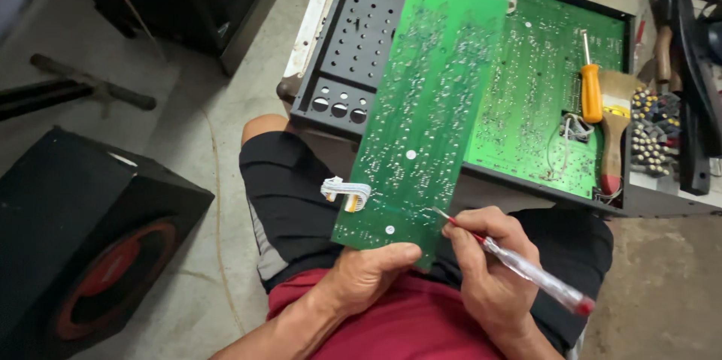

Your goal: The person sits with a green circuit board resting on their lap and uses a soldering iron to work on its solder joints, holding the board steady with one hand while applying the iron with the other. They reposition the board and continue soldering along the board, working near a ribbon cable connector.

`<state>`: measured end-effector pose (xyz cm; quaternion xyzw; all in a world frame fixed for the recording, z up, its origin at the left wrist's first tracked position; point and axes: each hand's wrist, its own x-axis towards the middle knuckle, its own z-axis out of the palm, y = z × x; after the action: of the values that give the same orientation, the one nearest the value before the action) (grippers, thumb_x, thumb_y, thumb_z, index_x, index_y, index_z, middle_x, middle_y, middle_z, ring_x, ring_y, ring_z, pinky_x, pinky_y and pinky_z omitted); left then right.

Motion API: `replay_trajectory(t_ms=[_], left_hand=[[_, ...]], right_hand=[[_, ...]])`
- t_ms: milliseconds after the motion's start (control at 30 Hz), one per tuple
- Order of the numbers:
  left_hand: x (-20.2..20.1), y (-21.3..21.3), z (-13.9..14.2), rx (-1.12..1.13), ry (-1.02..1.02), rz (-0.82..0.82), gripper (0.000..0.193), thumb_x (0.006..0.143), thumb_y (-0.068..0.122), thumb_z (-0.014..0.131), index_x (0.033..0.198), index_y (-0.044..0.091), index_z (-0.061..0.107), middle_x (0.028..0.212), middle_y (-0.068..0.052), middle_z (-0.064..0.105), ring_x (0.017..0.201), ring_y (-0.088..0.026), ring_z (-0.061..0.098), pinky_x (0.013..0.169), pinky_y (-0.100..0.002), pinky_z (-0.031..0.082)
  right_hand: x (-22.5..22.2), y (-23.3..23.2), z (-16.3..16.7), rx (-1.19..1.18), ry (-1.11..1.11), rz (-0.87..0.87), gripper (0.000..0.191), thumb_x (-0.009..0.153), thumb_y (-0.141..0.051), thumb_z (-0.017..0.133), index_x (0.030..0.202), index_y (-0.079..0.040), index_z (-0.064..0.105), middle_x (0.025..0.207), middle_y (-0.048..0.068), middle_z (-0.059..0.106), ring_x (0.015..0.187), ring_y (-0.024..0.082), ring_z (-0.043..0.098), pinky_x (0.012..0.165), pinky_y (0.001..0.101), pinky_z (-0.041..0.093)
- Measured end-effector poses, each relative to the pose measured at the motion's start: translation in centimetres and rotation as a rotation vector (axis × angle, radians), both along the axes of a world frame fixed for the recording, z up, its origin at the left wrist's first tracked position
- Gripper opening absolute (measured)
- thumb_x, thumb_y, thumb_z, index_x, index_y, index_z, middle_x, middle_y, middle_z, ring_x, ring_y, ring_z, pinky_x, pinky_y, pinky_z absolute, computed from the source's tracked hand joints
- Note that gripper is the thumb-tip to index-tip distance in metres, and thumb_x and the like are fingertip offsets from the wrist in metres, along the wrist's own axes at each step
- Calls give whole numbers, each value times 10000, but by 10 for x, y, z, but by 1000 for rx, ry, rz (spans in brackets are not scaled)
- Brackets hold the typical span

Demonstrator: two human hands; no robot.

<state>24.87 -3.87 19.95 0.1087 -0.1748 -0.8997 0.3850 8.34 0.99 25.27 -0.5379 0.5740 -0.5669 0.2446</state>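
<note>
Down over the person's lap, the left hand [368, 273] curls under the near end of a long green rectangular circuit board [425, 112], thumb pressed on its solder side, fingers closed beneath. The right hand [489, 266] pinches a thin clear-handled screwdriver with a red cap [526, 270] like a pen, its tip touching the board's near right edge. The board tilts up from the lap toward an open black metal chassis [346, 52], where a larger green board [534, 89], an orange-handled screwdriver [592, 86] and a wooden-handled brush [615, 127] lie.

Circuit board's [425, 112] near edge behind left hand [368, 273]; solder joints too small.
</note>
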Motion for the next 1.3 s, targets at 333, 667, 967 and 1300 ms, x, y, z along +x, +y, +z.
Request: replay_trajectory(t_ms=[333,667,967,1300], left_hand=[[-47,-7,-3,105,-105,-83,329,940,49,718,1258,71,632,1111,-44,678,993,-161,676,818,-356,583],[-63,-20,1,25,-196,-84,398,936,144,725,1315,98,613,1188,-34,682,1042,-152,661,816,-349,586],[-64,-24,2,-95,-168,-36,438,956,217,755,1327,44,598,1180,-67,680,1035,-172,666,811,-359,585],[-58,-33,22,-218,-200,-52,450,937,297,726,1283,20,649,1199,-70,719,963,-162,662,809,-316,561]], right_hand=[[-37,-2,2,18,-307,-251,101,1005,14,568,1098,21,606,963,88,688,872,148,685,849,281,565],[-69,-26,8,267,-344,-144,143,948,-38,646,1075,27,661,917,62,703,817,117,671,773,266,552],[-64,-27,2,253,-272,-150,120,980,-72,639,1059,13,667,883,60,702,805,110,662,755,268,546],[-65,-33,6,205,-323,-147,108,1008,-72,612,1056,20,640,895,68,696,809,123,682,765,281,587]])
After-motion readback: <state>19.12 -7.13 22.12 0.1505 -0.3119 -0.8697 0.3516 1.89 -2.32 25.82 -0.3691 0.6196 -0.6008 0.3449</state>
